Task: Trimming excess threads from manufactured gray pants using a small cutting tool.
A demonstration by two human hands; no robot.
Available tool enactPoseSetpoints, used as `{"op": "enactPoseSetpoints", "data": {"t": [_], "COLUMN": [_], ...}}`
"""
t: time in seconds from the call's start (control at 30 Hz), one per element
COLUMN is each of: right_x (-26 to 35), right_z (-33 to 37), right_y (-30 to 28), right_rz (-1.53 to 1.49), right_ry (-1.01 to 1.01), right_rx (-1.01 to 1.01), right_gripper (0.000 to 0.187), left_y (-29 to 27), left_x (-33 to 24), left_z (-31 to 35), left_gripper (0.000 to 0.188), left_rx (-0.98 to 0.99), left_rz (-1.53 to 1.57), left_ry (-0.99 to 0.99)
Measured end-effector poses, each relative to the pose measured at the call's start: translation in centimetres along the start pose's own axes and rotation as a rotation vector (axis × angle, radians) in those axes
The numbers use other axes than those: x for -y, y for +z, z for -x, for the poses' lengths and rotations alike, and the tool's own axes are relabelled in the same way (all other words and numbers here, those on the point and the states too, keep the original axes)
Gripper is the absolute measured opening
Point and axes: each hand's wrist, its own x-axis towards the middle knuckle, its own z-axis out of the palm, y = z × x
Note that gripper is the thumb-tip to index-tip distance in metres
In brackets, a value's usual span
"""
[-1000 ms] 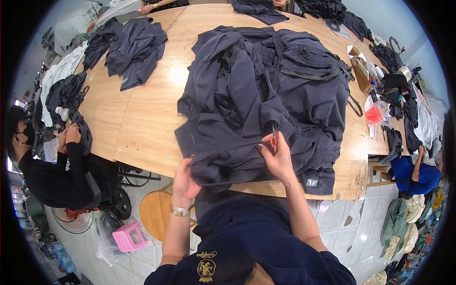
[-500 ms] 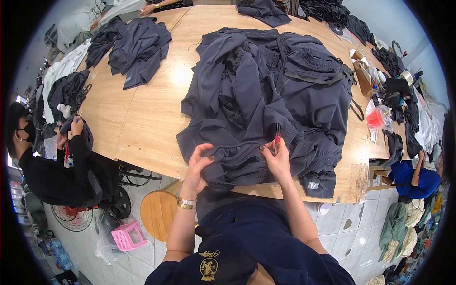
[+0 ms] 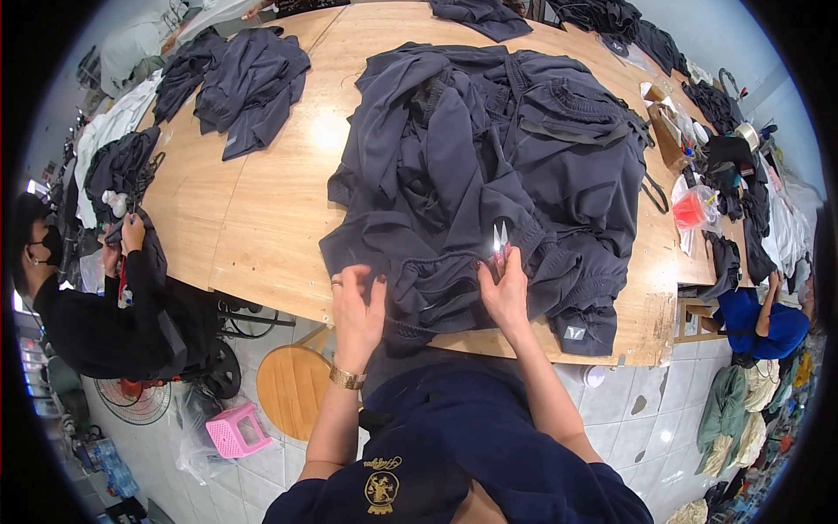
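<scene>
A heap of dark grey garments [image 3: 428, 166] with gathered elastic waistbands covers the middle of the table. My right hand [image 3: 506, 297] grips a small pair of thread snips [image 3: 501, 246] with red handles. Their two bright blades point away from me, slightly parted, above the cloth. At the near edge of the heap, my left hand [image 3: 356, 310] has its thumb and fingers apart. It is beside a ruched waistband [image 3: 428, 266], and nothing shows between its fingers; whether they touch the cloth I cannot tell.
More dark garments [image 3: 253, 87] lie at the far left of the wooden table [image 3: 262, 223]. A cup of red drink [image 3: 691, 210] stands at the right. Below are a round wooden stool [image 3: 295, 393] and a pink stool [image 3: 237, 430]. A co-worker [image 3: 105, 306] handles cloth at the left.
My left hand has shifted slightly left and turned, its fingers now pointing away from me. The snips have tilted left in my right hand, and their blades now show apart.
</scene>
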Motion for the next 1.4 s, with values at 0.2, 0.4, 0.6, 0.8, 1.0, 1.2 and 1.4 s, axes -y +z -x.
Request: {"op": "enactPoseSetpoints", "data": {"t": [0.2,0.4,0.6,0.8,1.0,1.2,1.4], "right_x": [0.2,0.1,0.4,0.9,0.9,4.6,9.5], "right_z": [0.0,0.0,-0.1,-0.4,-0.2,-0.2,-0.3], "right_y": [0.0,0.3,0.4,0.9,0.7,0.9,0.8], "right_rz": [-0.03,0.008,0.032,-0.466,-0.148,-0.301,-0.427], "right_ry": [0.026,-0.07,-0.053,0.045,-0.08,-0.181,-0.266], "right_rx": [0.007,-0.033,-0.053,-0.103,-0.122,0.001,0.315], "right_gripper": [0.025,0.023,0.02,0.017,0.022,0.021,0.023], "left_y": [-2.3,-0.9,-1.7,-0.1,0.3,0.8,0.7], "left_x": [0.5,2.2,-2.3,2.0,-1.3,-2.4,-3.6], "left_z": [1.6,3.6,0.9,-0.5,-1.4,-0.8,0.0], "left_gripper": [0.051,0.031,0.036,0.045,0.045,0.04,0.036], "left_rx": [0.652,0.696,0.215,0.427,0.336,0.239,0.337], "left_rz": [-0.136,0.664,1.788,2.022,1.67,1.358,0.947], "left_ry": [-0.601,-0.617,-0.559,-0.454,-0.608,-0.407,-0.055]}}
